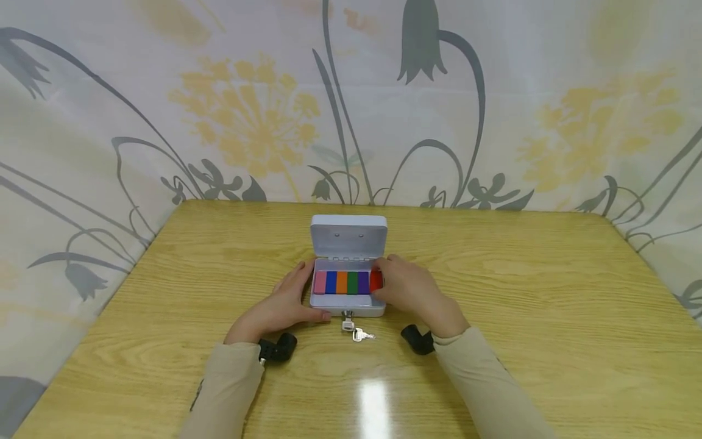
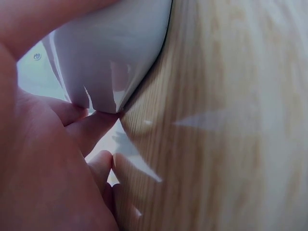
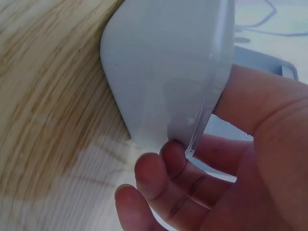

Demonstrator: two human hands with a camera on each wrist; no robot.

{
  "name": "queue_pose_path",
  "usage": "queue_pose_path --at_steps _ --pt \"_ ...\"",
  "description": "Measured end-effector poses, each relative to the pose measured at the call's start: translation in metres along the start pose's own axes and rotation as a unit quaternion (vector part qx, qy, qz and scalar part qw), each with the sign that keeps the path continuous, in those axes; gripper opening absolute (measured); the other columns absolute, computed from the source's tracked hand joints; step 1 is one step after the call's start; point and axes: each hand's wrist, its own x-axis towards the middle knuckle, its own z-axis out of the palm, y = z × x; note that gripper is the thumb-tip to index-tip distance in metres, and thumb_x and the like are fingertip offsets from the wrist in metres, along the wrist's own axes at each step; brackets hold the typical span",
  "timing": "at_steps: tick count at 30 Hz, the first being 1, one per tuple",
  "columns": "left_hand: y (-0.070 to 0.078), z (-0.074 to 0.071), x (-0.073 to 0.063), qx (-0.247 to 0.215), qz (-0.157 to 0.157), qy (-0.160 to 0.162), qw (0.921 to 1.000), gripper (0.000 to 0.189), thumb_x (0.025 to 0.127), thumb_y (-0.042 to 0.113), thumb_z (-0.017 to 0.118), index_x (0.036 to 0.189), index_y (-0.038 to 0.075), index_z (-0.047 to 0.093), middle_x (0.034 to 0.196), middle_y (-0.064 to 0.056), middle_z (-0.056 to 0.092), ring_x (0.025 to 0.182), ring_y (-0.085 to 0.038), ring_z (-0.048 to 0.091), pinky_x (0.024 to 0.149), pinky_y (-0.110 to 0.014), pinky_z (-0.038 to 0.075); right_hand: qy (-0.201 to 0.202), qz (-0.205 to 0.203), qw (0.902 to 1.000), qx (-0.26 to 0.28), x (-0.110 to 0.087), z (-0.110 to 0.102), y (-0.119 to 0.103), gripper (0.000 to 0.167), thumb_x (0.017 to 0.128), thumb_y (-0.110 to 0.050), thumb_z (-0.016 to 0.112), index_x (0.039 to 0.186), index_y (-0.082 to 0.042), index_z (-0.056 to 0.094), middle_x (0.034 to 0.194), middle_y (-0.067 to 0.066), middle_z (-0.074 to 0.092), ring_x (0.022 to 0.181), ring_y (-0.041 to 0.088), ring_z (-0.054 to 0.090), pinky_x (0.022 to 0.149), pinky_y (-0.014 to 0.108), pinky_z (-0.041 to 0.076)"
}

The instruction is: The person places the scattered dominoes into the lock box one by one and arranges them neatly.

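A small white metal cash box (image 1: 348, 301) stands on the table with its lid (image 1: 348, 238) raised. Inside it, a row of coloured blocks runs from a pink block (image 1: 320, 283) at the left to a purple block (image 1: 363, 283). At the row's right end, my right hand (image 1: 412, 288) pinches a red block (image 1: 375, 281) between thumb and index finger; its other fingers lie outside the box's right wall (image 3: 163, 62). My left hand (image 1: 282, 305) grips the box's left end, thumb along the front and fingertips at the back corner (image 2: 103, 103).
A key (image 1: 348, 325) sits in the front lock, with a second key (image 1: 363, 335) hanging beside it on the table (image 1: 521, 292). Black wrist mounts (image 1: 282, 347) stick out below both hands. A flower-patterned curtain (image 1: 351, 122) closes off the back and sides.
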Motion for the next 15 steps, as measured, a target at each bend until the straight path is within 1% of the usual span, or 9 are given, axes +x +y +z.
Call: queue_pose_path --at_steps 8,15 --pt "0.0021 -0.0006 -0.0002 0.002 0.0 0.0 1.0 0.11 0.064 0.05 0.075 0.145 0.023 0.005 0.148 -0.013 0.004 0.133 -0.031 0.002 0.1 -0.057 0.009 -0.018 0.008 0.9998 0.006 0.0023 -0.0007 -0.0009 0.043 0.075 -0.024 0.068 0.114 -0.009 0.057 0.09 0.001 0.056 0.075 0.016 0.049 0.064 0.031 0.043" --pt "0.0033 -0.001 -0.0013 0.0 -0.003 -0.001 1.0 0.11 0.064 0.047 0.075 0.145 0.023 0.004 0.148 -0.013 0.004 0.133 -0.03 0.001 0.101 -0.057 0.009 -0.026 0.012 0.9994 0.017 0.004 -0.0001 -0.0012 0.04 0.076 -0.022 0.067 0.112 -0.008 0.057 0.088 0.0 0.057 0.073 0.017 0.049 0.063 0.03 0.042"
